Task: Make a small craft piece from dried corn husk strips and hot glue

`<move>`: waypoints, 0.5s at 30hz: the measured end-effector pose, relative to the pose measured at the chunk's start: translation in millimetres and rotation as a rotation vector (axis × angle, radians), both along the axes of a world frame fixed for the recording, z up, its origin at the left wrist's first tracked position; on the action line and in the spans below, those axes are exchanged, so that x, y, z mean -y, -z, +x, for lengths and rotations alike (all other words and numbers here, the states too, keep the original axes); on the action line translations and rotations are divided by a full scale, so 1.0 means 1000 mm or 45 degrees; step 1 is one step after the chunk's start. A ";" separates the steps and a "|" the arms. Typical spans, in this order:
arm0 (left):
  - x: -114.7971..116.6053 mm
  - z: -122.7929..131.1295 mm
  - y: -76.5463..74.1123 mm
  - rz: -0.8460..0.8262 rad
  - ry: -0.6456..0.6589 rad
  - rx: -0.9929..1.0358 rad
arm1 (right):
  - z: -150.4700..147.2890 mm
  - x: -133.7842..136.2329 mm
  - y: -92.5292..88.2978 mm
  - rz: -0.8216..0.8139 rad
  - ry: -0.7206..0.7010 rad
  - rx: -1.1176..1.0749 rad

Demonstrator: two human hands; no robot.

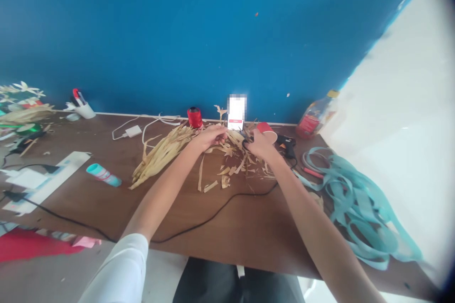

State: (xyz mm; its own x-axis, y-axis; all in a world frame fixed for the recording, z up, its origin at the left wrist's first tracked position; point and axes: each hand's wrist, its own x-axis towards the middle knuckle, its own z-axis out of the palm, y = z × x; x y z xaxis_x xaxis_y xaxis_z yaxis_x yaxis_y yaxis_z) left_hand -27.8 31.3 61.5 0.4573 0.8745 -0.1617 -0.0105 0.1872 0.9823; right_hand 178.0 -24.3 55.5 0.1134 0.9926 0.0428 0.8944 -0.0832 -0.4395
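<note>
My right hand (pixel 260 145) is closed on a pair of dark-handled scissors (pixel 246 142), whose blades point up and left. To its left, my left hand (pixel 213 137) has its fingers pinched together near the husk pieces; what they hold is too small to make out. Cut scraps of dry husk (pixel 232 169) lie below and between the hands. A bundle of dry corn husks (pixel 161 154) rests left of my left hand. Behind the hands a lit phone (pixel 236 111) stands upright against the blue wall.
A red spool (pixel 194 117), a red roll (pixel 267 132), a glue gun (pixel 287 146) and a bottle (pixel 314 116) stand or lie near the wall. Teal ribbon (pixel 359 203) covers the right side. A black cable (pixel 213 218), a blue tube (pixel 104 175) and a power strip (pixel 53 180) lie leftward.
</note>
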 end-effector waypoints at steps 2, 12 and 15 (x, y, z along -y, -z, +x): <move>-0.002 0.001 0.002 -0.010 -0.003 -0.014 | -0.001 0.000 0.001 0.000 0.003 -0.036; -0.003 0.005 0.010 -0.041 0.018 -0.025 | -0.015 -0.002 0.016 0.023 -0.070 -0.456; 0.002 0.007 0.013 0.022 0.120 -0.012 | -0.022 -0.003 0.022 0.131 0.051 -0.593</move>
State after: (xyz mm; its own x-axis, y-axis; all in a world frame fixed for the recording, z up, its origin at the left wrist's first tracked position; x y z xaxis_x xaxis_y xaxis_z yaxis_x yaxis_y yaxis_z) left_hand -20.9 29.1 48.8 0.5365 0.8302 -0.1515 0.0156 0.1697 0.9854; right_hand 156.5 -21.5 33.5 0.1820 0.9804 0.0760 0.5974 -0.0488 -0.8005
